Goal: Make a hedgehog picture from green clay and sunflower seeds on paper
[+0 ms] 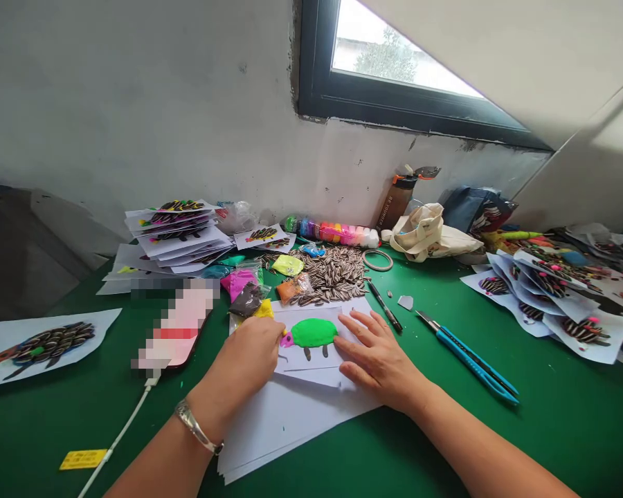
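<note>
A white paper sheet [311, 360] lies on a stack of paper on the green table [550, 429]. On it sits a flat green clay oval [314, 333] with a small pink clay piece [287, 339] at its left end. My left hand [249, 356] is curled, its fingertips pressed on the pink piece. My right hand [376, 356] lies flat with fingers spread on the sheet, just right of the green oval. A pile of striped sunflower seeds [332, 273] lies behind the sheet.
Small bags of coloured clay [246, 287] sit beside the seeds. A black pen [385, 306] and blue-handled scissors [472, 358] lie to the right. Stacks of finished seed pictures [174, 232] are at left, with more seed pictures [555, 297] at right. A phone [179, 328] with cable lies left.
</note>
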